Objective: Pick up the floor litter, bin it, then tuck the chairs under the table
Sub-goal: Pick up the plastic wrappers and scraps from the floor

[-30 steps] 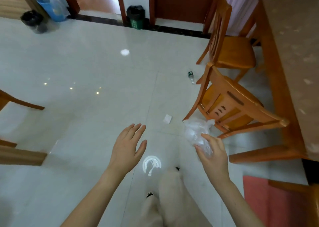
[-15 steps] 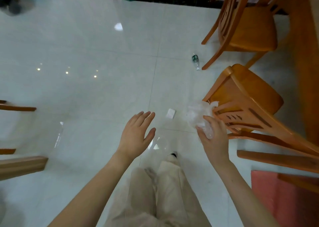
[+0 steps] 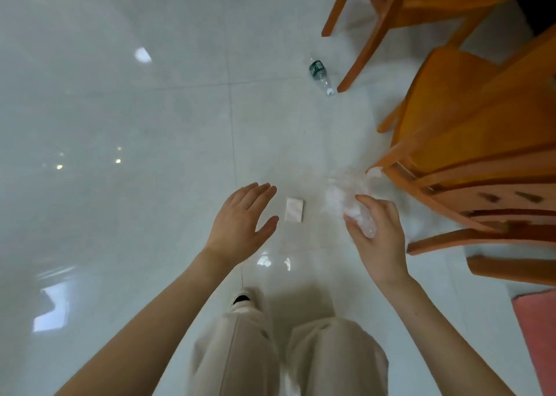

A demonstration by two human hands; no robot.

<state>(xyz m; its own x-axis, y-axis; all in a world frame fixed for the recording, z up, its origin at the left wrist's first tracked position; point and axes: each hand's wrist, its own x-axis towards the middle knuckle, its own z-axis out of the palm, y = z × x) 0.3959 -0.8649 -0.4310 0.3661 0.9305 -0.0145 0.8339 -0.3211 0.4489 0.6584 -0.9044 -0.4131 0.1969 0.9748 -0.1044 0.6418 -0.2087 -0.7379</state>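
- Right hand [image 3: 376, 236]: closed around a crumpled clear plastic wrapper [image 3: 350, 198], pinched between thumb and fingers [image 3: 365, 200]; wrapper bulges up and left out of the grip, close to the near chair's back rail.
- Left hand [image 3: 240, 221]: open, fingers spread, palm down, holding nothing; poised above the floor, just left of the paper scrap [image 3: 294, 209].
- Paper scrap: flat on the pale tiled floor [image 3: 120, 110], between the two hands, untouched.
- Plastic bottle [image 3: 320, 75]: on its side, farther off, cap end just beside a leg of the far chair [image 3: 391, 10].
- Near chair [image 3: 481, 155]: wooden, close on the right, beside the right hand.
- Red mat [image 3: 538, 335]: at lower right edge.
- Trouser legs [image 3: 240, 350] and one shoe [image 3: 240, 298]: directly below, behind the scrap.
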